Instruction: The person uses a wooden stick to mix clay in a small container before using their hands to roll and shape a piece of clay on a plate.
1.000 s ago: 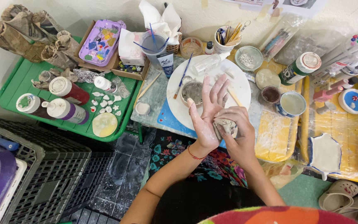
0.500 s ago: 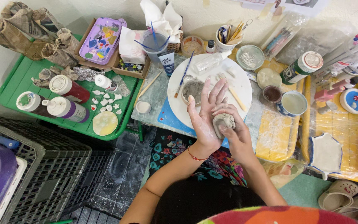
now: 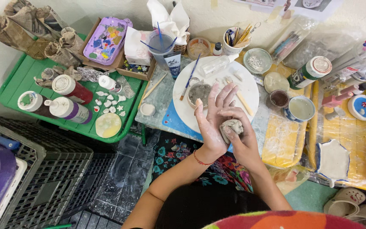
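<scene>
Tables fill the top of the view: a green tray table [image 3: 26, 80] on the left carries 3 paint bottles [image 3: 66, 108], small white clay shapes [image 3: 109, 101] and newspaper-wrapped bundles [image 3: 30, 29]. A black crate [image 3: 34, 169] sits below it. To the right, a white round board [image 3: 250, 91] bears a small grey bowl [image 3: 199, 92], a blue-handled brush [image 3: 190, 77] and wooden sticks [image 3: 242, 98]. Over that board's near edge, the left hand [image 3: 212, 123] is spread flat, palm up, fingers loose and dusted with clay. The right hand [image 3: 240, 138] curls over it, fingers pressing a grey clay lump [image 3: 230, 126] that rests against the left palm. A red cord bracelet [image 3: 201, 161] circles the left wrist.
</scene>
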